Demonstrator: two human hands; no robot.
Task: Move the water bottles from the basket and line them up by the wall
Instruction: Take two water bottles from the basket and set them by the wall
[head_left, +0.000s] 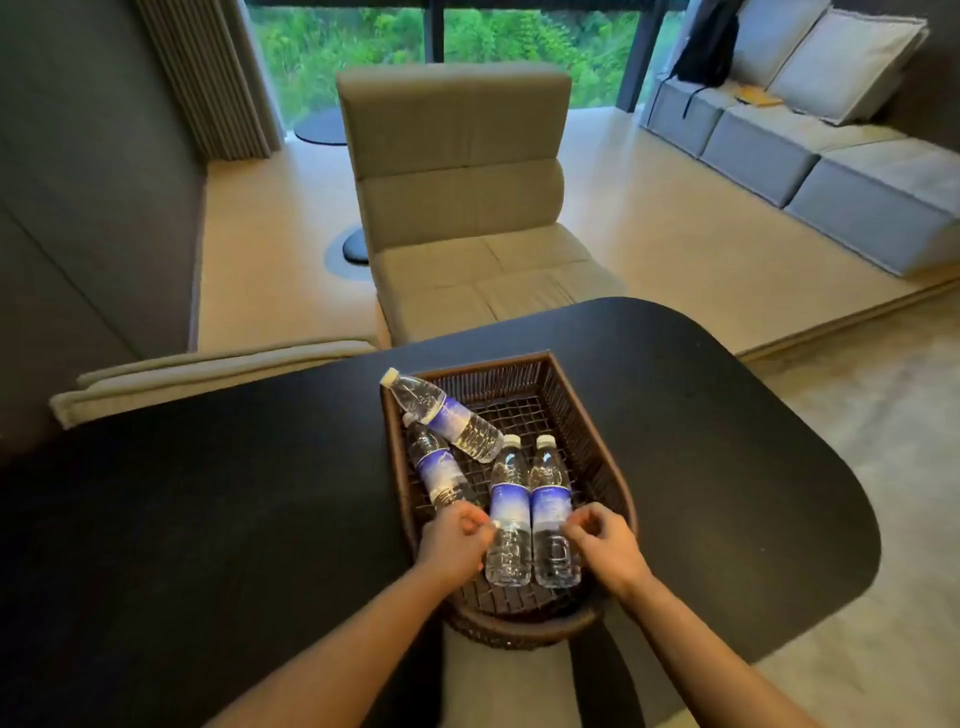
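A brown wicker basket sits on a black table and holds several clear water bottles with blue labels and white caps. Two bottles lie side by side near me, the left one and the right one. Another bottle lies along the basket's left wall. One more rests tilted, its cap over the rim. My left hand is beside the left bottle, fingertips at its label. My right hand is beside the right bottle. Both hands have loosely curled fingers and grip nothing.
A dark grey wall runs along the table's left side. Beyond the table's far edge stands a beige chair. A grey sofa with cushions lies at the right rear, before a window.
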